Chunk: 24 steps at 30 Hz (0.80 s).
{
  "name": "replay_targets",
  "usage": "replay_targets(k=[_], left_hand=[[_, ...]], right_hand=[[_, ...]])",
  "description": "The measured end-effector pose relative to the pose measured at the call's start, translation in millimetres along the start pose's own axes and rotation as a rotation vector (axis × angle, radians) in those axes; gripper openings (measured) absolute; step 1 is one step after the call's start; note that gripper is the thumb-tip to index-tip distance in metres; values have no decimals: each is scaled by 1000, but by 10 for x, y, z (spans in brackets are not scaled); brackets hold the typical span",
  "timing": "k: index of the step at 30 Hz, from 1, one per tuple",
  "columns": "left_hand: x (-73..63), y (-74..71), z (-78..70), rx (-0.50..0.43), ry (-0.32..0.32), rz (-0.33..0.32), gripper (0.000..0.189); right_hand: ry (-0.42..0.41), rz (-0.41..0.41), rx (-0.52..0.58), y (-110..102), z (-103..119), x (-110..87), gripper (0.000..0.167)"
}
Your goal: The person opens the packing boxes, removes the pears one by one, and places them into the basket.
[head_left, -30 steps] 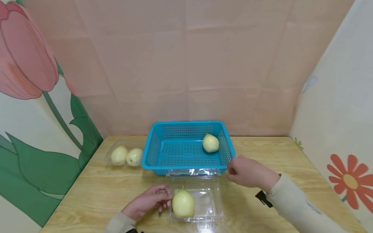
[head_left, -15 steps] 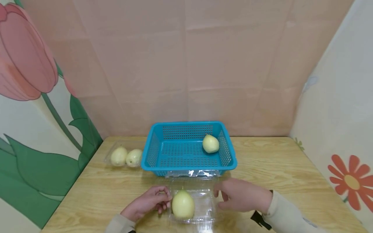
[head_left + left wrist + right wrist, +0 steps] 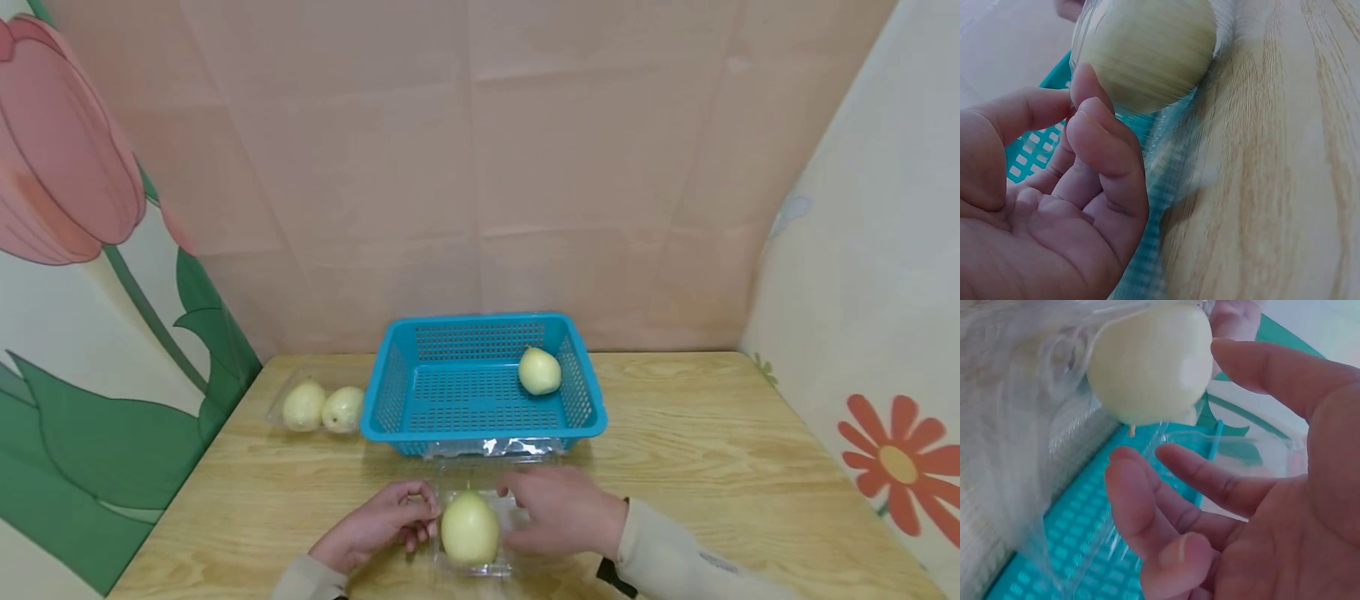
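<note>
A plain pinkish-beige cloth backdrop [image 3: 375, 167] hung behind the work, between a left wall painted with a large pink tulip [image 3: 63, 142] and a pale right wall bearing a red-petalled flower [image 3: 897, 463]. Below it stood a table [image 3: 690, 425] with a light wood-grain top. Toward its far edge sat a blue rectangular plastic basket [image 3: 483, 437] with perforated sides, and one round yellow-green pear [image 3: 540, 372] lay in its right part. Just left of the basket, a clear plastic box [image 3: 279, 404] held two pale pears [image 3: 342, 410] side by side.

Nearer the person was a clear plastic container [image 3: 491, 571], its transparent lid [image 3: 491, 447] folded back toward the basket. A large yellow-green pear [image 3: 470, 528] lay in its left half, stem pointing toward the basket. The left hand [image 3: 393, 521] pinched the container's left edge between thumb and forefinger, the other fingers curled loosely. The right hand [image 3: 558, 510] hovered over the container's right half, close beside that pear, its fingers [image 3: 1130, 494] slightly bent and spread wide from the thumb, gripping nothing. Whether the thumb touched the fruit could not be told. Both wrists showed cream sleeves [image 3: 675, 550].
</note>
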<state>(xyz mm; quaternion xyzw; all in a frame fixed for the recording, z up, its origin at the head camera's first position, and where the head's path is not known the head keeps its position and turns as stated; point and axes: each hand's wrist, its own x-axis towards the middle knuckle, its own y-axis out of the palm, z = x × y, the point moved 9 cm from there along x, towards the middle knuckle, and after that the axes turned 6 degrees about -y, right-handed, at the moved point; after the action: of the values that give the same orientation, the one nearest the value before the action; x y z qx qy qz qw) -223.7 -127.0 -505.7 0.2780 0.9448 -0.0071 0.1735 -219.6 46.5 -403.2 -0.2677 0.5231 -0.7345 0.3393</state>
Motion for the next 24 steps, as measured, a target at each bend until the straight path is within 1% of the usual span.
replay_targets(k=[4,12,17,24], left_hand=[[-6,2,2,-2,-5,3,5],[0,10,-14,15,-2,-3,5],[1,9,-20,19,-6,-5,4],[2,7,-19,23,1,-3,5]], right_hand=[[8,0,-14,43,44,88,47],[68,0,26,85,80,218,61],[99,-5,27,105,112,277,58],[134,35,25,175,149,347,57]])
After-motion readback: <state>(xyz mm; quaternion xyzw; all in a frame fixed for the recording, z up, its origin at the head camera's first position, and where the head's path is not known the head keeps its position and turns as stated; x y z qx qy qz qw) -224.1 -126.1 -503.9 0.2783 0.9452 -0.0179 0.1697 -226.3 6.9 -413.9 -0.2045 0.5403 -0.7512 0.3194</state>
